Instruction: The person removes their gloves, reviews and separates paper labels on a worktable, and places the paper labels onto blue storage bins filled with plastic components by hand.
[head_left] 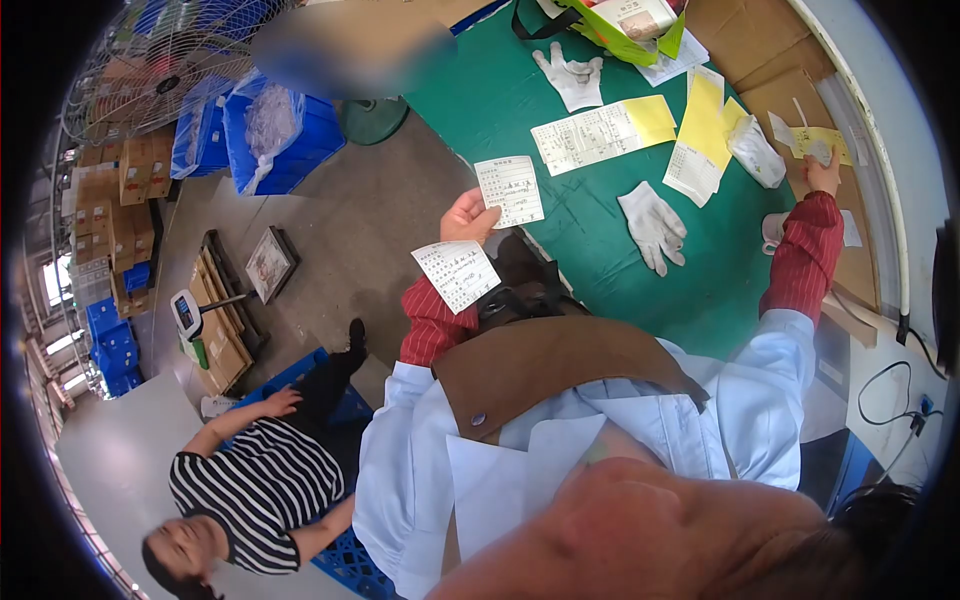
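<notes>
My left hand [468,217] pinches a white printed card [511,191] with handwriting, its thumb on the card's lower edge. A second white card [457,275] lies over my left wrist and red striped cuff. At the far right, my right hand [823,177] has its fingers closed at the lower edge of a yellow slip [832,143] against brown cardboard. Between the hands, a white printed sheet with a yellow end [590,132] and several yellow and white slips [700,140] rest on the green table [580,230].
Two white gloves [572,77] [654,226], a white packet [757,152], a cup [773,230] and a green bag [640,40] are on the table. At left are a fan [165,85], blue bins [280,140], a scale [187,315] and a seated person in a striped shirt [260,470].
</notes>
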